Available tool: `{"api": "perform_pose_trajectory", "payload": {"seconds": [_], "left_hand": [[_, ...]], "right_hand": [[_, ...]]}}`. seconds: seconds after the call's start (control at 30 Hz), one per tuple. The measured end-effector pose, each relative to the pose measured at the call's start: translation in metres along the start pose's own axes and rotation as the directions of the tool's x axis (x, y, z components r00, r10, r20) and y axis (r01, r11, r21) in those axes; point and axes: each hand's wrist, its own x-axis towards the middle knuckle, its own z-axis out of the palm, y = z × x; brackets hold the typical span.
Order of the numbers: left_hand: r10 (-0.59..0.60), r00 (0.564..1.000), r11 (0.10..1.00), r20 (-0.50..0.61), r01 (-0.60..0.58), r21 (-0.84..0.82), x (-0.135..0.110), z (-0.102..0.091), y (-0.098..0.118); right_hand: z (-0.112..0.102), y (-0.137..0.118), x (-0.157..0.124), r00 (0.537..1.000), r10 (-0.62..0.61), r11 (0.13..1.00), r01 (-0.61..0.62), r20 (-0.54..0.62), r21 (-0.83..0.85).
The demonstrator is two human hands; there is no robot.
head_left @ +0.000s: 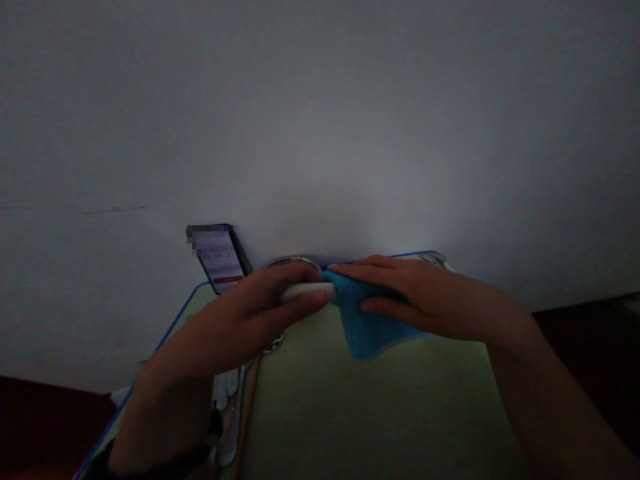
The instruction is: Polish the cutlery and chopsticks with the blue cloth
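My left hand is closed around a white handle that points right, above the table. What the handle belongs to is covered by a blue cloth, so I cannot make out its kind. My right hand grips the cloth at the handle's right end, fingers on top and thumb on the near side. The cloth's lower part hangs below the right hand.
A phone leans on the wall at the back left. Behind my left hand shows a round metal rim. Several white-handled pieces and a metal utensil lie beside a brown stick on the blue-edged table.
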Motion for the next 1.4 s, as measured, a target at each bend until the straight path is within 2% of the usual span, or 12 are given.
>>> {"api": "perform_pose_trajectory", "payload": {"seconds": [0.17,0.27,0.4,0.53,0.8,1.0,1.13,1.3,1.4], "left_hand": [[0.011,1.0,0.999,0.009,-0.011,0.036,0.0,0.001,0.003],[0.018,1.0,0.998,0.021,-0.019,0.068,0.001,0.004,0.001],[0.079,0.995,0.992,0.052,-0.084,0.09,0.001,0.005,0.0],[0.104,0.99,0.988,0.097,-0.114,0.106,0.002,0.003,0.002],[0.076,0.991,0.987,0.114,-0.091,0.13,0.005,0.004,0.003],[0.026,0.993,0.993,0.113,-0.039,0.112,0.006,0.004,-0.004],[-0.003,0.996,0.996,0.091,-0.005,0.089,0.006,0.005,-0.007],[0.011,0.994,0.993,0.104,-0.023,0.113,0.008,0.006,-0.006],[0.043,0.993,0.99,0.109,-0.058,0.132,0.009,0.007,-0.004]], "right_hand": [[-0.004,0.001,0.003,0.996,0.086,0.99,-0.089,-0.029,-0.107],[-0.005,-0.001,0.006,0.993,0.114,0.98,-0.112,0.001,-0.166],[-0.005,-0.004,0.008,0.991,0.113,0.986,-0.104,0.07,-0.129],[-0.006,-0.005,0.009,0.978,0.177,0.982,-0.168,0.114,-0.083],[-0.003,-0.003,0.008,0.971,0.217,0.976,-0.213,0.098,-0.048],[-0.005,0.005,0.003,0.963,0.197,0.978,-0.207,0.183,0.034],[-0.01,0.008,-0.001,0.959,0.226,0.97,-0.237,0.173,0.051],[-0.009,0.006,0.0,0.955,0.235,0.968,-0.247,0.179,0.05],[-0.006,0.004,0.003,0.961,0.193,0.981,-0.196,0.197,-0.004]]}}
